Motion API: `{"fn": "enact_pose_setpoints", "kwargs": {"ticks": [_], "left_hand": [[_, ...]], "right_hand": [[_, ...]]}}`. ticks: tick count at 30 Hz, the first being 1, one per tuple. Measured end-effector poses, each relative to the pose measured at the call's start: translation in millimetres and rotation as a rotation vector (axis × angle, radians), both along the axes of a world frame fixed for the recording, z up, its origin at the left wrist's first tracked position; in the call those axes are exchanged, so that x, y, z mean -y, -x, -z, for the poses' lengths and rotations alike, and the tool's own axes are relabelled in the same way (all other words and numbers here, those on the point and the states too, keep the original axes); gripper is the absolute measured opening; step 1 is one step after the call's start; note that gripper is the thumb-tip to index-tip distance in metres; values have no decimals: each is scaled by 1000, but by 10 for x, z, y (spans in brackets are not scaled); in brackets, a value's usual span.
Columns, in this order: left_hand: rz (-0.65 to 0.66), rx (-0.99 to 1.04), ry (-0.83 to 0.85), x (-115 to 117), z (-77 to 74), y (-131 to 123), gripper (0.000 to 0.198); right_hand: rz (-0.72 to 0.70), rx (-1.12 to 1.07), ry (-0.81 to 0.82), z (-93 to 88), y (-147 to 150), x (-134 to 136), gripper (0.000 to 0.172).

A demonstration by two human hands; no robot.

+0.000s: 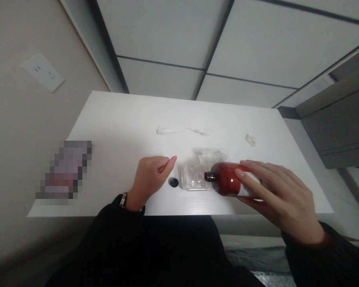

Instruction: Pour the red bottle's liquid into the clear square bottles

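My right hand (284, 195) is wrapped round a reddish-brown bottle (229, 179) with a white label. The bottle is tipped onto its side, and its uncapped neck points left over a small clear plastic box (194, 180). Its black cap (174, 182) rests on the table left of that box. Behind the box lies another clear plastic piece (211, 155), partly hidden by the bottle. My left hand (152, 177) is closed in a loose fist just left of the cap, thumb pointing right, with nothing visible in it.
Two strips of clear, crumpled film (184, 130) lie toward the back of the white table (116, 119). A small crumpled clear piece (250, 140) is at the back right. On the left there is a pixelated flat object (66, 171). White panels (161, 36) stand behind the table.
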State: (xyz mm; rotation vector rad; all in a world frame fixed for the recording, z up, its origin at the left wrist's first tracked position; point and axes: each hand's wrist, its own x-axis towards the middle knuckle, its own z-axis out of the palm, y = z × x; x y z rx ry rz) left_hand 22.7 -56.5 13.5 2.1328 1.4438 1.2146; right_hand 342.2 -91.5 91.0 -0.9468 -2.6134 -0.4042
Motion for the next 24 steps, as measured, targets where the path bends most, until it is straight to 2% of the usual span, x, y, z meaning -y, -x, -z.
{"fn": "enact_pose_setpoints", "kwargs": {"ticks": [9, 24], "left_hand": [[21, -11, 14, 2, -10, -6, 54], [34, -14, 16, 17, -15, -17, 55]], "right_hand": [[-18, 30, -9, -45, 1, -31, 75], [-40, 97, -2, -154, 35, -67, 78]]}}
